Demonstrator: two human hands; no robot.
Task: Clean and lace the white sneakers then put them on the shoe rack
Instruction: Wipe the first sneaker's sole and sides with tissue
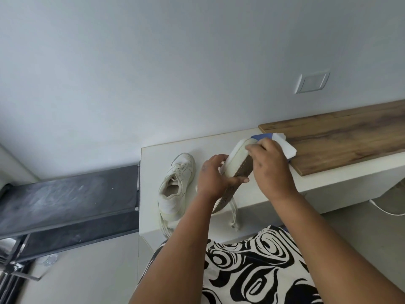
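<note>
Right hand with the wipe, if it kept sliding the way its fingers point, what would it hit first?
The right hand points up-left along the held sneaker, so its wipe would probably run off the toe toward the wall; depth is unclear.

White, flat-topped counter [153, 183] against the pale wall. On its left part, one white lace-up sneaker [175, 185], upright, toe towards the wall, laces trailing over the near edge. Along its right part, a brown wood-grain board [341, 139], overhanging the front. A blue flat item [262, 136] lies at the board's left end; kind unclear.
</note>
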